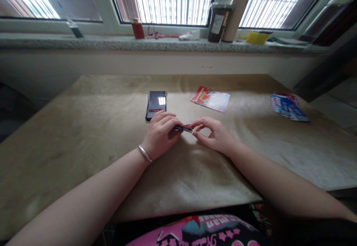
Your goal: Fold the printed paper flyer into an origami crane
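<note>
My left hand (161,132), with a silver bangle at the wrist, is closed around a small flat pack (184,128). The pack has a reddish top and a dark edge, seems made of thin layers like cards or packets, and is partly hidden by my fingers. At its right end, my right hand (210,132) has thumb and index finger curved together in a pinch on the tip. Just beyond my left hand lies a black phone (156,104) with a lit screen.
A red and white printed sheet or packet (210,99) lies farther back on the table (83,145). Several blue and red packets (288,106) are fanned out at the right. A dark lidded jar (219,23), a red container (138,29) and a yellow item (258,38) stand along the windowsill (111,44).
</note>
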Tool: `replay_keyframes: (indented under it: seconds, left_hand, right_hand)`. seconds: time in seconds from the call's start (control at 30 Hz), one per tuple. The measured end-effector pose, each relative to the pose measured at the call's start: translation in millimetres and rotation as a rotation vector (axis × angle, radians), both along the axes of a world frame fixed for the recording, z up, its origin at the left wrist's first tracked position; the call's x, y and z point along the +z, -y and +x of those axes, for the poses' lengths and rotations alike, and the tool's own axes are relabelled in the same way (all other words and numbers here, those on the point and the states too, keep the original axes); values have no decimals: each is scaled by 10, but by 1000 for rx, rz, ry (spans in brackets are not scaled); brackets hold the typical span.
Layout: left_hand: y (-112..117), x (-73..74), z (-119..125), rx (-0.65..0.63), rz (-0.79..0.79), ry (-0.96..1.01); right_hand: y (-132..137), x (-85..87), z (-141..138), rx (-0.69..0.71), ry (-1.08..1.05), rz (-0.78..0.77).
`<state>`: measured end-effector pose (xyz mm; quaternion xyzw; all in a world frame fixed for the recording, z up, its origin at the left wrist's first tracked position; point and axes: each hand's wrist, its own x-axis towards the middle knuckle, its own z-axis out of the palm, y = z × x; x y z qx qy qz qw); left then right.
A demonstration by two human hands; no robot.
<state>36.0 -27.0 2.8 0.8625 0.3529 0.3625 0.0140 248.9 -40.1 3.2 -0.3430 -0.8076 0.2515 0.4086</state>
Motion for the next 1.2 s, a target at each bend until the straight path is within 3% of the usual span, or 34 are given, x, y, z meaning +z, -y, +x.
replay_keyframes:
  seconds: [0.17, 0.33, 0.6, 0.8, 1.2]
  left_hand:
    - [2, 15, 20, -128, -53, 164]
    - [3, 8, 26, -242, -62, 149]
    - [51, 39, 31, -140, 31, 233]
    - [68, 48, 29, -74, 49, 250]
    - [13, 3, 40, -135, -8, 392]
  right_hand:
    - [-28, -43, -25, -10, 25, 67]
    - [-16, -41, -46, -37, 9, 167]
    - [42, 16, -71, -225, 86, 325]
    - [49, 26, -81, -282, 155, 359]
    - [-20, 20, -34, -113, 14, 316]
